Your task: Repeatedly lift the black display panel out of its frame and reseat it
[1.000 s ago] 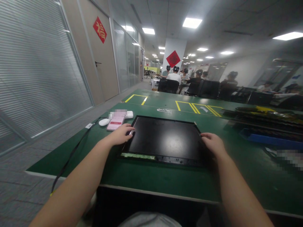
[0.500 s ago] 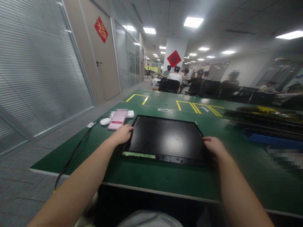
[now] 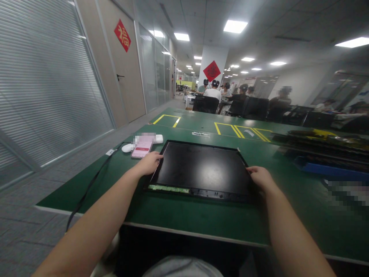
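A flat black display panel [image 3: 201, 169] lies on the green table [image 3: 187, 215] in front of me, with a thin green circuit strip along its near left edge. My left hand [image 3: 149, 163] grips the panel's left edge, fingers curled over the rim. On the opposite side, my right hand [image 3: 259, 177] holds the right edge with its fingers wrapped round it. Both forearms reach in from the bottom of the view.
A pink phone [image 3: 142, 147], a white mouse-like object [image 3: 127, 148] and a black cable [image 3: 86, 188] lie left of the panel. A blue tray [image 3: 325, 169] and stacked boards [image 3: 323, 140] stand at the right. Several seated people work at far tables. Yellow tape marks the table.
The view shifted slightly. My left hand slid a little along the panel's left edge; my right hand stays on the right edge. The panel has not visibly moved.
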Demonstrator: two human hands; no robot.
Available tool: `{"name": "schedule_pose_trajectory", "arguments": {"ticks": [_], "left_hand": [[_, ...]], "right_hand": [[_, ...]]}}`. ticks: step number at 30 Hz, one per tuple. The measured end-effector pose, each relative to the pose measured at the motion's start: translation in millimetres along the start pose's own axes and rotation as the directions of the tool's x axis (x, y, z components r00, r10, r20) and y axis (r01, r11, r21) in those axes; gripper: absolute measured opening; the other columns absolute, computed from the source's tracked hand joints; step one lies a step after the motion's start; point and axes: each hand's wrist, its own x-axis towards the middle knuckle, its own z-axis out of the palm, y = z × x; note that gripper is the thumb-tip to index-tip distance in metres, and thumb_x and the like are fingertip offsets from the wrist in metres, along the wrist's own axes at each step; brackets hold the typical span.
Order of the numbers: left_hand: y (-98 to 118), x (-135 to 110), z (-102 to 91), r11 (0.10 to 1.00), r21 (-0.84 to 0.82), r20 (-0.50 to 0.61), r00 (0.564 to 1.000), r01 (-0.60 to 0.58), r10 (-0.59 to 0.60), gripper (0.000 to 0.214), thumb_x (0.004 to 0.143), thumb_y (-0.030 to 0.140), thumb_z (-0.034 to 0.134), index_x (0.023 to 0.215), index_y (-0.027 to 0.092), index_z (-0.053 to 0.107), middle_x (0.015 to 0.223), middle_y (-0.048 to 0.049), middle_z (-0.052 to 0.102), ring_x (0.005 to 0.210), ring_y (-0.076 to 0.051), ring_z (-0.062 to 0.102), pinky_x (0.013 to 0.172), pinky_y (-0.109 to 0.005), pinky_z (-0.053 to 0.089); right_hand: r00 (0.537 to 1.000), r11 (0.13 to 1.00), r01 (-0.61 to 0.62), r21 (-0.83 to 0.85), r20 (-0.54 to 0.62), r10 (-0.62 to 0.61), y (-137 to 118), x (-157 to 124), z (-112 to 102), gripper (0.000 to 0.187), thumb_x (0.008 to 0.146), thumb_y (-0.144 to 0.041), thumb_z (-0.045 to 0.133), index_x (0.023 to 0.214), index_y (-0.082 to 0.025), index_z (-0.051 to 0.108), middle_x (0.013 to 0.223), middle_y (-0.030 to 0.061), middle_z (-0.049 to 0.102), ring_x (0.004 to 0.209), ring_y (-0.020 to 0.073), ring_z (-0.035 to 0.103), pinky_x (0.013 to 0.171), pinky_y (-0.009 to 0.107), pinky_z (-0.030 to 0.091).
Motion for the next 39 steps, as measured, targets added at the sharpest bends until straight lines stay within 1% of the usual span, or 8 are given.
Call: {"name": "schedule_pose_trajectory", "arguments": {"ticks": [7,13,16,21,26,31,34,39], "left_hand": [[-3,1,2.0,1.0,0.019,0.019,1.0,-0.012,0.011,0.049,0.081,0.014,0.041,0.122,0.013,0.07,0.13,-0.0139,0.063,0.118,-0.027,0.06,0.103,-0.033,0.044],[-1,-1,-2.3,1.0,-0.001,0.029,0.999,-0.023,0.023,0.049,0.079,0.013,0.043,0.118,0.013,0.071,0.127,-0.0133,0.065,0.116,-0.026,0.062,0.103,-0.033,0.044],[3,-4,-4.0,1.0,-0.023,0.011,1.0,0.004,-0.003,0.048,0.078,0.011,0.043,0.117,0.012,0.071,0.125,-0.0138,0.066,0.116,-0.026,0.062,0.104,-0.033,0.044],[8,-5,-2.9,0.996,-0.067,-0.022,0.998,0.051,-0.053,0.05,0.077,0.007,0.044,0.121,0.012,0.068,0.127,-0.0144,0.066,0.119,-0.027,0.06,0.105,-0.035,0.043],[8,-6,-1.5,0.995,-0.088,-0.057,0.997,0.052,-0.057,0.055,0.076,0.006,0.045,0.127,0.012,0.064,0.129,-0.0155,0.065,0.122,-0.028,0.059,0.106,-0.038,0.042],[11,-6,-3.3,0.992,-0.118,-0.025,0.998,0.048,-0.052,0.055,0.077,0.004,0.045,0.127,0.013,0.064,0.13,-0.014,0.066,0.122,-0.028,0.06,0.106,-0.038,0.042],[13,-7,-4.1,0.983,-0.162,-0.011,0.996,0.086,-0.089,0.057,0.075,0.001,0.044,0.127,0.015,0.065,0.131,-0.0115,0.065,0.124,-0.026,0.058,0.107,-0.035,0.042],[14,-9,-5.6,0.932,-0.318,0.006,0.983,0.177,-0.184,0.058,0.074,0.001,0.046,0.125,0.019,0.067,0.131,-0.0084,0.066,0.122,-0.024,0.06,0.104,-0.034,0.044]], "right_hand": [[1.0,0.998,-0.021,0.065,0.009,0.02,3,2,2,0.037,0.071,-0.008,0.058,0.103,-0.016,0.077,0.097,0.0109,0.074,0.086,0.0221,0.069,0.076,0.027,0.05],[1.0,0.995,-0.025,0.096,0.002,0.025,7,6,5,0.035,0.072,-0.01,0.06,0.102,-0.016,0.077,0.095,0.0114,0.074,0.084,0.0217,0.069,0.076,0.027,0.05],[1.0,0.997,-0.024,0.068,0.014,0.023,6,5,6,0.039,0.073,-0.009,0.057,0.106,-0.015,0.075,0.098,0.0113,0.074,0.086,0.0211,0.069,0.076,0.026,0.05],[1.0,1.0,0.017,-0.023,-0.014,-0.018,0,1,3,0.044,0.071,-0.004,0.05,0.107,-0.015,0.074,0.106,0.0104,0.073,0.097,0.0217,0.066,0.08,0.026,0.048],[1.0,1.0,0.004,0.006,-0.007,-0.004,-1,1,2,0.043,0.069,-0.004,0.052,0.104,-0.016,0.073,0.105,0.0099,0.073,0.092,0.0208,0.067,0.073,0.024,0.048],[1.0,1.0,-0.016,0.017,0.018,0.015,-4,-2,0,0.042,0.067,-0.006,0.052,0.102,-0.017,0.073,0.1,0.0097,0.073,0.088,0.0209,0.068,0.069,0.025,0.047],[0.999,1.0,-0.028,0.013,0.02,0.027,-7,-5,-2,0.043,0.068,-0.009,0.054,0.105,-0.016,0.073,0.103,0.0104,0.073,0.089,0.0218,0.067,0.069,0.026,0.048],[1.0,0.999,-0.019,-0.038,0.008,0.019,-9,-5,-3,0.039,0.069,-0.011,0.056,0.104,-0.016,0.073,0.107,0.0109,0.072,0.095,0.0232,0.067,0.074,0.027,0.048]]}}
